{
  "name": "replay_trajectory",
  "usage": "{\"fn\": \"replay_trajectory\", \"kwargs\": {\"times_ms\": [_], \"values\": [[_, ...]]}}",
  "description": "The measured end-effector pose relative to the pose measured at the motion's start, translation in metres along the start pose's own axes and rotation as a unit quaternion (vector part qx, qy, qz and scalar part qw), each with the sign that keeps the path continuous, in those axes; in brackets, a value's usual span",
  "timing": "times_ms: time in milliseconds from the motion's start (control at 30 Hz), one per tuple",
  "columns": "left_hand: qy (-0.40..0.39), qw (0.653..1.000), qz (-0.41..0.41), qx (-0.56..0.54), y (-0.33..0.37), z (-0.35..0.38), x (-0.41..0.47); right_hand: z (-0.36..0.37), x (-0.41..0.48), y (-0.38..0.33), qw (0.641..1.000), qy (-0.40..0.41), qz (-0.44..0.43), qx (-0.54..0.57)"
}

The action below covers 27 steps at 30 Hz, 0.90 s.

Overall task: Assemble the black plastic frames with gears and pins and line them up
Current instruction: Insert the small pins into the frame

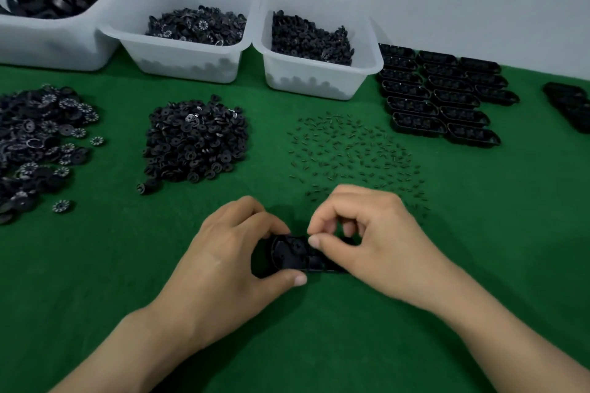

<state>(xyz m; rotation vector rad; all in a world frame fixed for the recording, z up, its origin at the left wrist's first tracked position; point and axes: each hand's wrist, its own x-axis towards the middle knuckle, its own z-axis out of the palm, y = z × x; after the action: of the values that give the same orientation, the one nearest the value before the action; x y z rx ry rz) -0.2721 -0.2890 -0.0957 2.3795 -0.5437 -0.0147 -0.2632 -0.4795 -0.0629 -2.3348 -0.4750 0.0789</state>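
Observation:
A black plastic frame (295,254) lies on the green felt near the front centre, with dark gears seated in its left part. My left hand (230,262) grips the frame's left end between thumb and curled fingers. My right hand (367,239) is over the frame's right half, thumb and forefinger pinched together above it; whatever they pinch is too small to see. A scatter of small pins (354,153) lies just beyond my right hand. A pile of black gears (194,140) sits left of the pins, and a pile of toothed discs (38,143) lies at the far left.
Three white bins stand at the back: one with frames (57,38), one with discs (182,54), one with gears (319,73). Finished frames are lined up in rows (443,96) at the back right, with more (571,105) at the right edge. A grey wall is behind.

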Motion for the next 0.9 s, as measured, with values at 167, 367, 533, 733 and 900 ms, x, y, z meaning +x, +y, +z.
{"fn": "replay_trajectory", "kwargs": {"times_ms": [167,367,533,733,900], "values": [[0.001,1.000,-0.005,-0.004,0.001,-0.001,-0.001,0.015,0.000,0.003,1.000,0.013,0.000,0.016],[0.004,1.000,-0.003,-0.002,0.001,0.000,-0.002,0.017,-0.002,0.005,0.999,0.033,-0.010,0.021],[0.008,1.000,0.000,-0.002,0.000,0.000,-0.001,0.017,-0.002,0.005,1.000,0.027,-0.013,-0.004],[0.005,1.000,0.001,-0.007,-0.001,0.001,-0.001,0.015,-0.003,0.000,0.994,0.000,-0.043,-0.103],[0.004,1.000,0.000,-0.005,-0.002,0.001,-0.001,-0.006,0.012,0.006,0.996,0.040,-0.013,-0.080]]}}
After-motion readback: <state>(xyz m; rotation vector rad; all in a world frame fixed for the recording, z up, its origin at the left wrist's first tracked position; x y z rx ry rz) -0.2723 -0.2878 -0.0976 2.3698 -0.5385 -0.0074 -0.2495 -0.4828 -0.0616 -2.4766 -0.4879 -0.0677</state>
